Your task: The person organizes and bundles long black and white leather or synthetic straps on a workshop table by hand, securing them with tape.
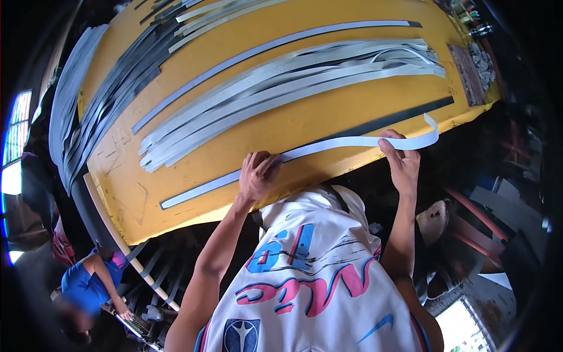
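Observation:
A long pale grey strip (340, 144) runs along the near edge of the yellow table (281, 126). My left hand (257, 175) presses on the strip with its fingers bent over it. My right hand (400, 157) pinches the same strip near its free end, lifted off the table, and the tip curls upward past my fingers. A dark strip (404, 116) lies on the table just behind the lifted part.
A heap of pale grey strips (281, 88) covers the table's middle. Dark strips (111, 100) hang over the left edge. A single grey strip (264, 50) lies farther back. A brown block and grey scraps (474, 64) sit at the right end. A person in blue (88, 284) crouches at lower left.

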{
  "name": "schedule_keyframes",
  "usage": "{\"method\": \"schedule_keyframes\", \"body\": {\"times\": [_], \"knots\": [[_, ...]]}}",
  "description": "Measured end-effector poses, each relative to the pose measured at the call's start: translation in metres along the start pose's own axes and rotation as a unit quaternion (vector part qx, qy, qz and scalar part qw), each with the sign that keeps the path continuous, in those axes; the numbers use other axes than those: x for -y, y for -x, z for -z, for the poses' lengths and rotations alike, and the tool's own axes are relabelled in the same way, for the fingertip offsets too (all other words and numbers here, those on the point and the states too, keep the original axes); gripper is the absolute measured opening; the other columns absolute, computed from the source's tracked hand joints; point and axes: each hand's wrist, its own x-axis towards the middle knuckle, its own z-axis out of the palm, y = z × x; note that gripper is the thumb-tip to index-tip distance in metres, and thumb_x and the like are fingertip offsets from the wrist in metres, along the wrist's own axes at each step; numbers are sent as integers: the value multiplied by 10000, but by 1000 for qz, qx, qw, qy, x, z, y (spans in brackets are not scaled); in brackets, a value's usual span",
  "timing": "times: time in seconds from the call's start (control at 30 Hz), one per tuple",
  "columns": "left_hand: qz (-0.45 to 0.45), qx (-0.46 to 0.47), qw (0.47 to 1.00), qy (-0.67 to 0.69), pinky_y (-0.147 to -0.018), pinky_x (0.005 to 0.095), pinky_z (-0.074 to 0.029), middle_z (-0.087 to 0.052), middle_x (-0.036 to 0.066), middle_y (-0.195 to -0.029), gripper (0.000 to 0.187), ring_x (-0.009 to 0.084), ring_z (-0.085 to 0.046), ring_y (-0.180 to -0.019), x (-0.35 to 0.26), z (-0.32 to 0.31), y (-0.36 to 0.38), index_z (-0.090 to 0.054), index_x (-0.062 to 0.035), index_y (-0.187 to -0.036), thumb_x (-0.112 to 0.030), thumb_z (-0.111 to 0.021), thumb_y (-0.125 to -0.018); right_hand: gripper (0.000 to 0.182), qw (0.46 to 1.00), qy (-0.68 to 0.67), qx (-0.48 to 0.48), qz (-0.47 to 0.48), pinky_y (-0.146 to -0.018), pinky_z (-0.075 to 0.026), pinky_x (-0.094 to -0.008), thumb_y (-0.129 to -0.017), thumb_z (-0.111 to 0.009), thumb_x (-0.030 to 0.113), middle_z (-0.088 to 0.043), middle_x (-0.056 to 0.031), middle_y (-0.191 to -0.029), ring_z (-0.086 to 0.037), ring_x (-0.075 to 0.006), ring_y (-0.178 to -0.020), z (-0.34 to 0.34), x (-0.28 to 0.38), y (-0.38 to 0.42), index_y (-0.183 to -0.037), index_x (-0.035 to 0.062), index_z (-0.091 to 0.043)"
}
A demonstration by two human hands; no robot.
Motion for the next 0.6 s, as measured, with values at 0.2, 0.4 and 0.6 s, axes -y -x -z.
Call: {"method": "schedule_keyframes", "body": {"times": [0.2,0.4,0.6], "knots": [[-7,2,1000,-5,-832,399,-489,-645,92,-1011,272,289,-600,-934,2,0,0,-737,-89,-1061,-191,-762,-809,268,999,37,-22,-9,-844,-493,-228,-949,-695,106,-678,-63,-1059,-600,-94,-966,0,-1,-6,-1169,-40,-651],[-25,-23,999,-9,-790,395,-491,-663,76,-961,280,266,-617,-895,-1,0,-1,-753,-92,-1039,-130,-794,-765,276,999,39,-28,-14,-865,-503,-239,-949,-694,106,-679,-76,-1065,-605,-102,-975,-3,-9,-7,-1170,-52,-647],[-24,-32,999,-16,-790,395,-497,-662,78,-964,284,269,-624,-904,-1,-2,-1,-749,-85,-1030,-118,-797,-752,272,999,36,-22,-11,-862,-509,-245,-947,-695,103,-680,-79,-1081,-609,-100,-972,-4,-11,-8,-1162,-56,-649]]}}
